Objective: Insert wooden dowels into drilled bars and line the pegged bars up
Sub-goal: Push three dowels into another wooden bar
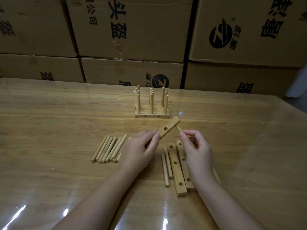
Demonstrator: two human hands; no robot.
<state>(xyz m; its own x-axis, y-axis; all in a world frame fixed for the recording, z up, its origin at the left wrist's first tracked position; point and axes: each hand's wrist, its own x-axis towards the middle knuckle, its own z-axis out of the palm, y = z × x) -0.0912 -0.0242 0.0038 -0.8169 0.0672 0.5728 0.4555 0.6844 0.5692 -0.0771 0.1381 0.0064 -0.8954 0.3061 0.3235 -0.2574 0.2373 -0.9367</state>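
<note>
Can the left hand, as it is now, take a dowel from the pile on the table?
Probably not at once. The pile of dowels lies just beside the left hand with nothing between, but that hand grips a drilled bar, so its fingers are busy.

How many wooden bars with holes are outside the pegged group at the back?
3. One held bar in the left hand; on the table, an uncovered bar beside a half-covered bar under the right hand. More may hide beneath that wrist.

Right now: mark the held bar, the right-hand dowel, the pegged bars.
held drilled bar (pixel 172 124), head view, top face beyond its hole.
dowel (pixel 179 129), head view, exposed shaft beside the bar.
pegged bars (pixel 152 116), head view, front bar's side face.
</note>
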